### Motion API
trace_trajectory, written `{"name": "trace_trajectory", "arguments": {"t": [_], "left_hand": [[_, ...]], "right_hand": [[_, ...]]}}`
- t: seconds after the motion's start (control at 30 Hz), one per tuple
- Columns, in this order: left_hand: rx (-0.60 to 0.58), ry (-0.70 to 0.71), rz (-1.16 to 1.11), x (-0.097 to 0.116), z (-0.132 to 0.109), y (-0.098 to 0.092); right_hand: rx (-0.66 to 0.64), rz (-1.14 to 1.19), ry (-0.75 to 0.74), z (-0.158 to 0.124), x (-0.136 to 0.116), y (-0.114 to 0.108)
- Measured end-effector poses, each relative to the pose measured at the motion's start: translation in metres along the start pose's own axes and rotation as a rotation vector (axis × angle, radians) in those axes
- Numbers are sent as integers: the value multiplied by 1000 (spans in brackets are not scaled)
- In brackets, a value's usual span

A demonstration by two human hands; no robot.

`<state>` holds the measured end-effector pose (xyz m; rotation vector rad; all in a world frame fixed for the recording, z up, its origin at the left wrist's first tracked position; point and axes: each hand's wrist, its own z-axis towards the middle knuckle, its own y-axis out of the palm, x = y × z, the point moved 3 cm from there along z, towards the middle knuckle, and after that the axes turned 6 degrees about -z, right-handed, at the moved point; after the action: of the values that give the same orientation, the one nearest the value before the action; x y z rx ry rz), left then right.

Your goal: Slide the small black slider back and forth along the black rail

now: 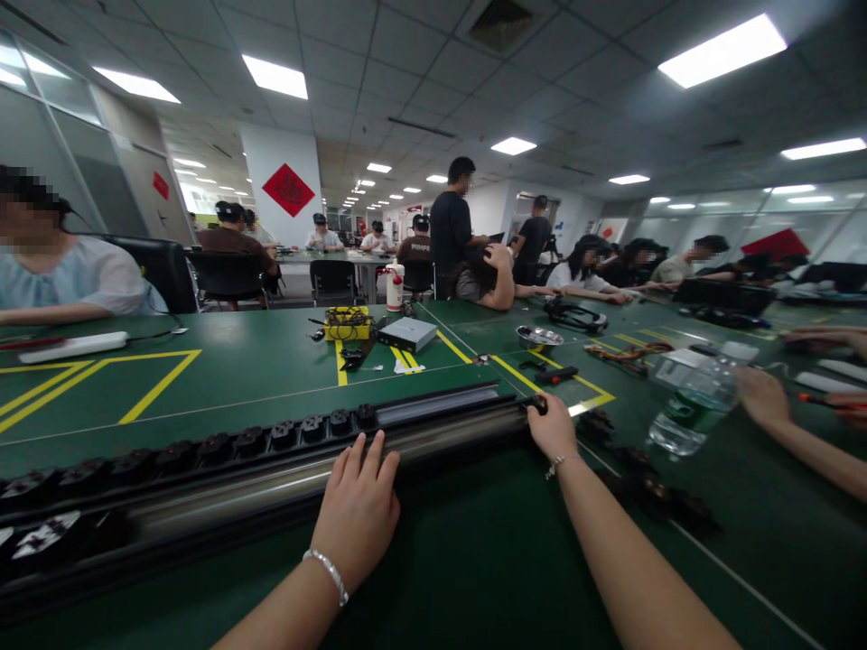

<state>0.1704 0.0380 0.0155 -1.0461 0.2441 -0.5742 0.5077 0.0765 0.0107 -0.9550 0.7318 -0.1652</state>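
Two long dark channels lie side by side across the green table. In the far channel (440,402) stands a row of several round black parts (250,442). The near channel (271,487) has a shiny inner surface, with black parts showing white tops (47,534) at its left end. My left hand (358,501) lies over the near channel's front edge, fingers stretched and apart, gripping nothing. At that channel's right end, my right hand (554,429) has its fingers closed on a small black part (537,404). The hand covers much of that part, so its exact kind is unclear.
Loose dark parts (650,483) lie to the right, beside a water bottle (694,406) and a co-worker's hand (765,397). Farther back are a metal bowl (540,338), a grey box (407,334), a yellow box with cables (348,322) and a white bottle (395,287).
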Motion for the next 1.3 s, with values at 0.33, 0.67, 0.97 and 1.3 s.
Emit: {"name": "trace_trajectory", "arguments": {"t": [0.33, 0.67, 0.97, 1.3], "left_hand": [[-9, -11, 6, 1, 1, -3], [-8, -7, -8, 0, 0, -1], [-10, 0, 2, 0, 0, -2], [-14, -8, -2, 0, 0, -2]], "right_hand": [[-52, 40, 67, 5, 1, -4], [-117, 10, 144, 1, -5, -11], [-78, 16, 112, 2, -3, -8], [-53, 3, 96, 4, -2, -5]]}}
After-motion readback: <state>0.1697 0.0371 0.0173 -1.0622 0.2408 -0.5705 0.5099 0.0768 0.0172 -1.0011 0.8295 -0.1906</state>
